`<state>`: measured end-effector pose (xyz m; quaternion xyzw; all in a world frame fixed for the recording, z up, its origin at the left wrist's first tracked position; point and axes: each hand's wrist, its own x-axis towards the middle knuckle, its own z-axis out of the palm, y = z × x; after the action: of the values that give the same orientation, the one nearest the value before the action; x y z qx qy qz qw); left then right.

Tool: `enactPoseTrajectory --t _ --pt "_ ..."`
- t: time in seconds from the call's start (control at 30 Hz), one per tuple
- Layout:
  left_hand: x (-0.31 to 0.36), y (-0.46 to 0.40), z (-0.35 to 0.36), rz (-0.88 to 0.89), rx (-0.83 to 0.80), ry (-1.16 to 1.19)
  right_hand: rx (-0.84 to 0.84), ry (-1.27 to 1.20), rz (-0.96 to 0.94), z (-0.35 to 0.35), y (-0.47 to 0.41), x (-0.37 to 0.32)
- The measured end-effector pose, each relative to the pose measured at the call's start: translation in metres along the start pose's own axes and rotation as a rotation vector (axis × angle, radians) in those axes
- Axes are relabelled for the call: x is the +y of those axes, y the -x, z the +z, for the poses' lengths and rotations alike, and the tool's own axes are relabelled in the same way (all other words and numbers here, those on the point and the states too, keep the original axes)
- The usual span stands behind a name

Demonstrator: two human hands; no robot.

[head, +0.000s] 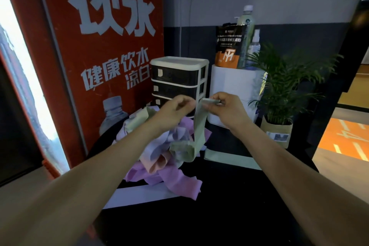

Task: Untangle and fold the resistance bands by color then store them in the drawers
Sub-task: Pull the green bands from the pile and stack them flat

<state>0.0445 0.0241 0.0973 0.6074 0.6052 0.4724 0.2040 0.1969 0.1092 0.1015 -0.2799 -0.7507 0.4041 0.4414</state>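
A tangled pile of resistance bands in purple, lilac, peach and pale green lies on the dark table. Both hands are raised above the pile in front of the drawer unit. My right hand pinches the top end of a pale green band, which hangs down into the pile. My left hand is curled beside it and seems to pinch the same band's edge. A folded pale green band lies flat to the right of the pile. The unit's three dark drawers are closed.
A white box stands right of the drawers, carrying a black-and-orange pouch, a bottle and a spray bottle. A potted plant sits at far right. A red water poster stands to the left. A white strip lies near the pile.
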Motion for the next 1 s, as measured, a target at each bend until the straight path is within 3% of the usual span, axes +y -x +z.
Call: enactPoseTrajectory --t 0.1,0.3,0.57,0.7,0.87,1.0 --pt "0.009 0.002 0.016 0.011 -0.084 -0.071 0.065 -0.070 -0.013 -0.003 -0.004 -0.017" --pt "0.000 -0.002 0.027 0.067 0.089 -0.372 0.205 -0.286 0.000 -0.023 -0.005 -0.033" --pt "0.010 -0.003 0.015 -0.003 0.085 -0.074 0.364 -0.216 -0.025 -0.036 0.001 -0.034" --pt "0.018 -0.004 0.015 0.076 0.189 0.025 0.321 -0.144 -0.010 -0.036 -0.002 -0.037" --pt "0.045 0.004 0.024 0.133 -0.003 0.219 0.177 -0.168 0.066 -0.021 0.005 -0.038" --pt "0.050 0.003 0.022 0.027 0.021 0.380 -0.012 -0.292 0.071 -0.016 0.013 -0.045"
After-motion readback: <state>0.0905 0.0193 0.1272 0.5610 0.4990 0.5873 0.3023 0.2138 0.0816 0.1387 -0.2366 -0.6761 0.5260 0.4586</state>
